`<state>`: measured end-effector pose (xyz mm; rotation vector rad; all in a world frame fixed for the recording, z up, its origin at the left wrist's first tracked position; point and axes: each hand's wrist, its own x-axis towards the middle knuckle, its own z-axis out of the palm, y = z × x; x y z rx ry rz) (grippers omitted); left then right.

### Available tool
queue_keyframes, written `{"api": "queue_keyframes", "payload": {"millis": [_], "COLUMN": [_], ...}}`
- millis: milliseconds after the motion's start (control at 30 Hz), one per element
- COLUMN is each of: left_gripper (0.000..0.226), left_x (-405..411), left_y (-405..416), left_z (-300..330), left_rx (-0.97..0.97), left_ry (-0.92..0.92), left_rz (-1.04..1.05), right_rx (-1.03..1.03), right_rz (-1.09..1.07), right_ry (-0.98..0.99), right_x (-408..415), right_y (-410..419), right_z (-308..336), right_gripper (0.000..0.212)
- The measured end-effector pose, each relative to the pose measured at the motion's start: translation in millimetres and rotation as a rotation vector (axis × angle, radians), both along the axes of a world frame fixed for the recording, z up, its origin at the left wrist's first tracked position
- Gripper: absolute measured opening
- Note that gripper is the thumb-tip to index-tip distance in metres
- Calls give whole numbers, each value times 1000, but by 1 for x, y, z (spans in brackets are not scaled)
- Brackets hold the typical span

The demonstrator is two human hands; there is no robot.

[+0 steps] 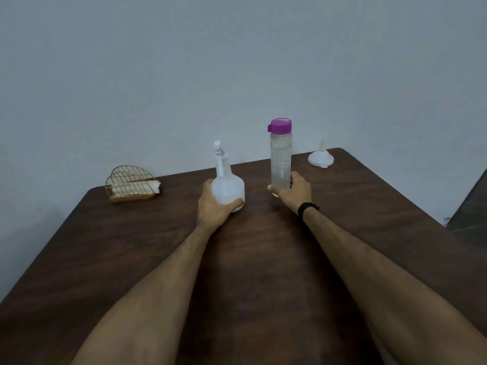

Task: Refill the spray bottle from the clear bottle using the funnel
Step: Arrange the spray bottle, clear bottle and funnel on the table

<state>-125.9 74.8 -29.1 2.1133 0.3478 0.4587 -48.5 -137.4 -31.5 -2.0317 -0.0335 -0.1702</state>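
Observation:
A white spray bottle [227, 185] with its trigger head on stands upright on the dark wooden table [253, 259]. My left hand [213, 206] is wrapped around its round base. To its right stands a tall clear bottle [281, 156] with a purple cap, closed, holding clear liquid. My right hand [295, 192] grips its lower part; a black band sits on that wrist. A white funnel [321, 156] rests upside down, spout up, near the table's far right corner, apart from both hands.
A gold wire napkin holder [131, 184] with white napkins stands at the far left of the table. A pale wall rises just behind the table's far edge. Dark floor shows past the right edge.

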Motion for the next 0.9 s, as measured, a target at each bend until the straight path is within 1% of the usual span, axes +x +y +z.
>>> {"api": "queue_keyframes", "payload": {"millis": [100, 200, 467, 500, 567, 600, 633, 667, 700, 733, 800, 833, 900], "left_gripper": [97, 98, 101, 105, 123, 130, 132, 126, 116, 103, 81, 73, 62], "left_x": [-33, -59, -104, -108, -117, -122, -127, -134, -140, -145, -151, -152, -150], "left_y": [6, 9, 7, 6, 2, -2, -8, -15, -23, -33, -52, -62, -77], "left_z": [0, 1, -2, -2, -2, -2, -2, -4, -7, -11, -16, -17, -19], "left_rx": [9, 27, 42, 36, -5, -24, -12, 40, 135, 260, 485, 569, 706], "left_ry": [-5, 3, 2, 1, -3, -10, -28, -61, -104, -140, -127, -71, 16], "left_rz": [30, 61, 114, 119, 152, 184, 215, 236, 247, 254, 248, 201, 24], "right_rx": [-17, -39, -33, -29, -17, -6, 9, 32, 56, 73, 39, -3, -136], "right_rz": [27, 53, 71, 71, 80, 96, 123, 154, 180, 195, 161, 122, 78], "right_ry": [-6, 3, 7, 7, 4, 1, 1, 3, 4, -4, -30, -44, -66], "right_x": [-28, -53, -97, -101, -108, -111, -115, -118, -119, -119, -116, -114, -107], "right_y": [4, 8, 7, 7, 6, 5, 3, 0, -4, -10, -25, -34, -54], "right_z": [0, 1, -3, -4, -4, -3, -1, 1, 2, 2, 0, -1, -4], "right_gripper": [59, 64, 68, 69, 75, 83, 94, 104, 109, 108, 96, 89, 80]}}
